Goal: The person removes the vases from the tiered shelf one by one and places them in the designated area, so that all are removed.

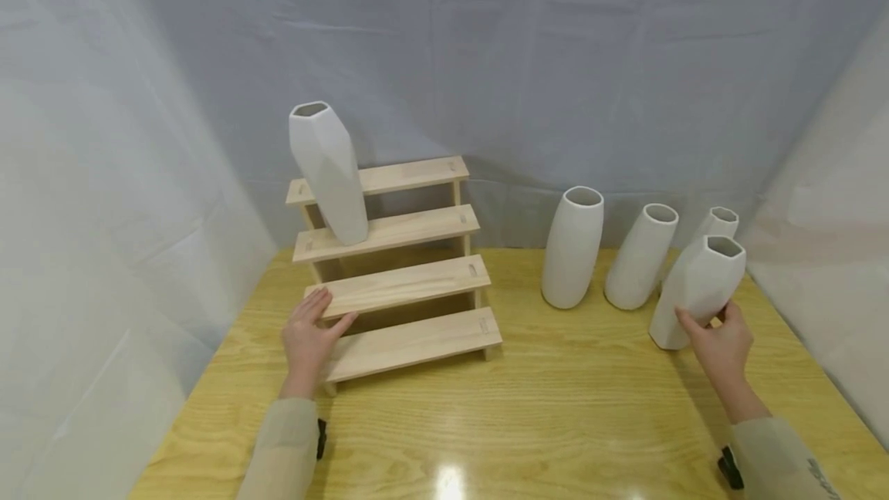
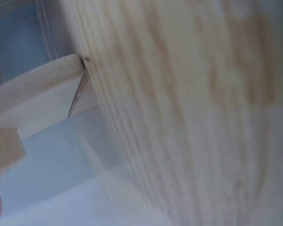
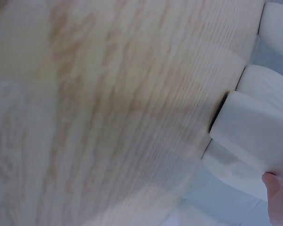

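Note:
My right hand grips a white faceted vase around its lower body, thumb across the near side. In the right wrist view, a dark gap shows under the base of the held vase. On the left, my left hand rests at the left end of a stepped wooden shelf, thumb spread from the fingers near its two lower boards. Another tall faceted vase stands on the shelf's second board from the top, at the left side.
Two smooth white vases stand right of the shelf, one slim and one beside it. Another vase is partly hidden behind the held one. Everything is on a wooden table, with grey cloth behind.

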The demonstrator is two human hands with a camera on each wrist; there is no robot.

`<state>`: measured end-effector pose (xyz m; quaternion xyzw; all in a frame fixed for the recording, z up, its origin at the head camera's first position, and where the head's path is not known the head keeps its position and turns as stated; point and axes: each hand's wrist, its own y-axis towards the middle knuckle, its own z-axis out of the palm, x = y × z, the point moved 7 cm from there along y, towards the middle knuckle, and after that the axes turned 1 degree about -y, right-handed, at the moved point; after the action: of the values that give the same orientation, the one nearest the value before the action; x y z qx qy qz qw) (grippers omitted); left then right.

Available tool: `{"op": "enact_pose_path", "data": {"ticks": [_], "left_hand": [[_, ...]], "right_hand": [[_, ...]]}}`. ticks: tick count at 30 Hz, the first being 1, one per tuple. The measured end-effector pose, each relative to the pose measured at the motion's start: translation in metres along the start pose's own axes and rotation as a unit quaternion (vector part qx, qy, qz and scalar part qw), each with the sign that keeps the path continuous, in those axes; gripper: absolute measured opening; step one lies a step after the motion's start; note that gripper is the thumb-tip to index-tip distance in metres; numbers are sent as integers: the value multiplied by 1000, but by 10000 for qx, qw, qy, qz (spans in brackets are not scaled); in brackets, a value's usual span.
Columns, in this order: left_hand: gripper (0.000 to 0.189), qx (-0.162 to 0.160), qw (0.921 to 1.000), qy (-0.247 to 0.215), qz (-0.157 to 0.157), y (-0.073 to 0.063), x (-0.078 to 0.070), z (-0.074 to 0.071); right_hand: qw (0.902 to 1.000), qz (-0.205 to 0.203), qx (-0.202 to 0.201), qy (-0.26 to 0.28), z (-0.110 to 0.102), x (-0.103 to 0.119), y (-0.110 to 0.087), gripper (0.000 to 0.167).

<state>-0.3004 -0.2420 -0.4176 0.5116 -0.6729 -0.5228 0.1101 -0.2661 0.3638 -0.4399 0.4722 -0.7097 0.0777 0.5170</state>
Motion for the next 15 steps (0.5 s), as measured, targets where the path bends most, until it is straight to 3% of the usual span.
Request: {"op": "enact_pose_path", "data": {"ticks": [7, 15], "left_hand": [[55, 88, 9999, -52, -109, 0, 1, 0], [56, -20, 10000, -75, 47, 0, 1, 0]], "right_hand": [[9999, 100, 46, -93, -3, 1, -2, 48], [9994, 276, 217, 80, 0, -2, -4, 54]]}}
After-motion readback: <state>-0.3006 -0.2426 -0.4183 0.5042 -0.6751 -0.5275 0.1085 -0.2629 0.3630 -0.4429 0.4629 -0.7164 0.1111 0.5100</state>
